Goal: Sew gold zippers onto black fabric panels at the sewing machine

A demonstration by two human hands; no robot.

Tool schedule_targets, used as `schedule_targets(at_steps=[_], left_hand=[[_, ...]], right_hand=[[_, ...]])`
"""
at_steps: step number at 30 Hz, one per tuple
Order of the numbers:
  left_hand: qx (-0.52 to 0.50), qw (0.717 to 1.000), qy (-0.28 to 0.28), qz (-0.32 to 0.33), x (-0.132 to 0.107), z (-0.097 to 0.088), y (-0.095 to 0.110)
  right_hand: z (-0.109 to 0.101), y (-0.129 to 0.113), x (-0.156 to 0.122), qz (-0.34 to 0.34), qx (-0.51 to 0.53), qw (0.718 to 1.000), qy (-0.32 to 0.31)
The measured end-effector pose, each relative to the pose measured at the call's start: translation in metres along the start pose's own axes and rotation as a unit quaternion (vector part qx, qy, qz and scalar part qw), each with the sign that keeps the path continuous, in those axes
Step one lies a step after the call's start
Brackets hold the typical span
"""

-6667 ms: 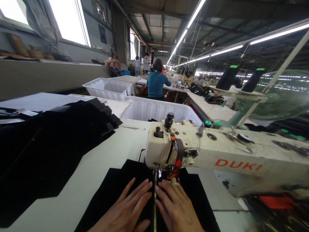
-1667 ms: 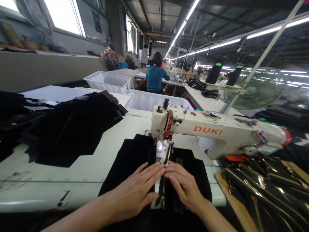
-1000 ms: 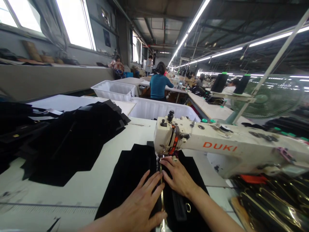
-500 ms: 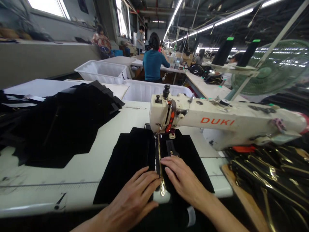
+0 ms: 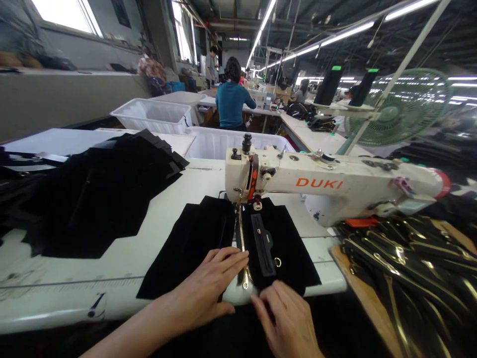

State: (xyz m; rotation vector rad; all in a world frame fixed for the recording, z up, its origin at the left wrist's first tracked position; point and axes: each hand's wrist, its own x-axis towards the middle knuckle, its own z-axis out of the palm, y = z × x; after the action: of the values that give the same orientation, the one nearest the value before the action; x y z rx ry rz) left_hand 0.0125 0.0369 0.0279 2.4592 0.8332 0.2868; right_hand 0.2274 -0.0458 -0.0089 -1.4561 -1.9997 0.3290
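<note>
My left hand lies flat, fingers stretched together, across a gold-toothed zipper and the black fabric panel beside it. The zipper runs from under the sewing machine's head towards me, its gold pull below my fingertips. Right of it is a second black panel bearing a dark patch with small gold fittings and a gold ring. At the table's front edge my right hand is curled, thumb close to the fingers; what they pinch, if anything, is hidden.
Stacked black fabric pieces lie on the left of the table. Black pieces with gold zippers are piled at right. White bins stand behind the table, before a person in teal. Thread cones and a green fan are at right.
My right hand has left the panel beside the zipper and drawn back to the front edge, uncovering the patch and ring. The left hand stays on the zipper. The view has shifted slightly.
</note>
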Motion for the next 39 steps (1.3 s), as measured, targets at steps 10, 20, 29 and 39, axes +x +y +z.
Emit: schedule_targets(at_steps=[10, 20, 29, 39], left_hand=[[0.029, 0.998, 0.044, 0.037, 0.01, -0.001, -0.005], [-0.013, 0.989, 0.144, 0.027, 0.013, 0.004, -0.008], [-0.033, 0.987, 0.145, 0.065, 0.007, 0.008, -0.01], [-0.01, 0.991, 0.113, 0.07, 0.007, -0.001, -0.009]], right_hand=[[0.052, -0.027, -0.026, 0.292, 0.436, 0.845, 0.099], [0.047, -0.033, 0.025, 0.349, 0.56, 0.751, 0.012], [0.053, -0.032, 0.036, 0.35, 0.564, 0.748, -0.013], [0.056, -0.037, 0.035, 0.389, 0.59, 0.707, 0.022]])
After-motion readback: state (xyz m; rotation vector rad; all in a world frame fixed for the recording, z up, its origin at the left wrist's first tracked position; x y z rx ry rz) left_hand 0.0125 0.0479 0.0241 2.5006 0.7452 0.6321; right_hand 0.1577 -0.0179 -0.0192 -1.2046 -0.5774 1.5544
